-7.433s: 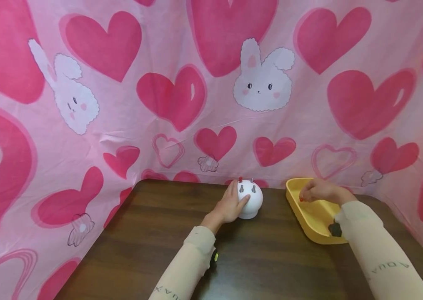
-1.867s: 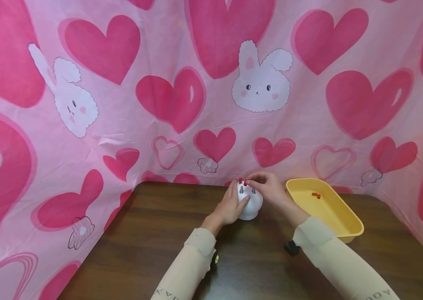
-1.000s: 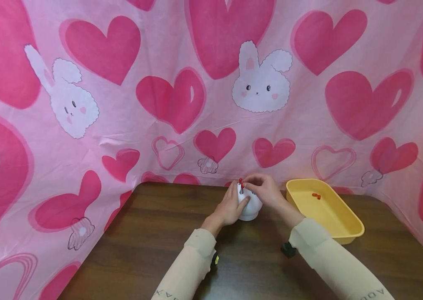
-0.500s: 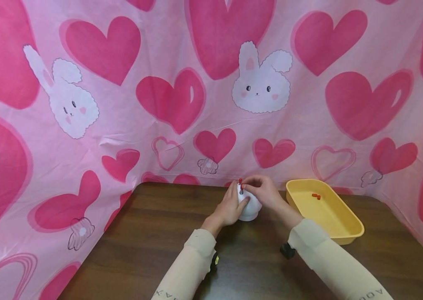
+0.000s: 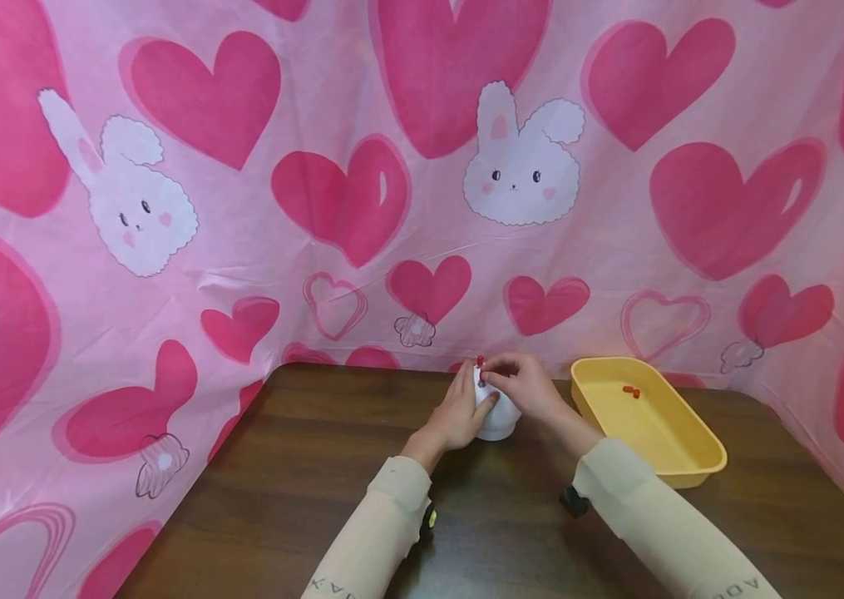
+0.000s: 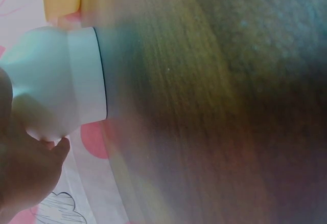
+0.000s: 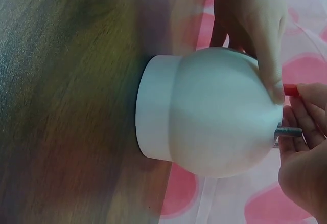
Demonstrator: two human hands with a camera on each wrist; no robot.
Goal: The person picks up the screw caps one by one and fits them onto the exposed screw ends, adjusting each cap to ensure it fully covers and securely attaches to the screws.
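A white ball-shaped stand (image 7: 219,111) with a round foot sits on the table, threaded metal bolts sticking up from its top. My left hand (image 5: 455,413) grips its left side, thumb across the front. Between thumb and fingers, my right hand (image 5: 530,387) pinches a small red cap (image 7: 289,89) at the near-left bolt, whose shaft is covered. Another red cap (image 5: 480,361) sits on the far-left bolt. A bare bolt (image 7: 288,131) shows in the right wrist view beside the right fingers. In the head view, the right hand hides the right-hand bolts.
To the right stands a yellow tray (image 5: 691,457) with two red caps (image 5: 631,391) inside. The dark wood table (image 5: 302,466) meets a pink heart-patterned cloth (image 5: 362,108) at its back edge and sides.
The right hand has come from the tray to the stand with a red cap, then moved left to the near-left bolt and lowered slightly. The left hand keeps its grip.
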